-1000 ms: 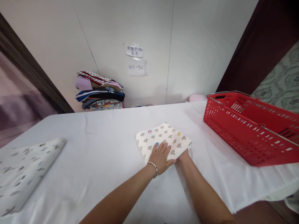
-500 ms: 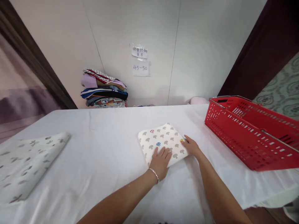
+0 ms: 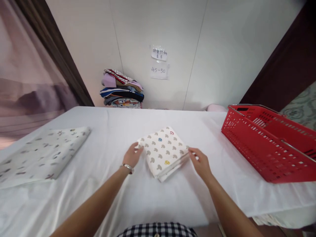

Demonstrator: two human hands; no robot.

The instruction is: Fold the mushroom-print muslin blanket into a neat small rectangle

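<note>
A folded white cloth (image 3: 164,149) with grey mushroom prints and a few coloured ones lies on the white-covered table, turned at a slant. Its layered edges show along the front right side. My left hand (image 3: 132,155), with a bracelet on the wrist, has its thumb and fingers closed on the cloth's left corner. At the opposite corner, my right hand (image 3: 200,163) pinches the cloth between thumb and fingers.
A second folded cloth (image 3: 46,151) with a leaf-like print lies on the left of the table (image 3: 111,131). The red plastic basket (image 3: 261,144) stands at the right. Behind the table's far edge is a stack of folded fabrics (image 3: 122,89), below paper signs (image 3: 159,62) on the wall.
The mushroom-print cloth has been turned, its coloured prints now in other places. My left hand went from lying flat on it to its left corner; my right hand pinches the right corner.
</note>
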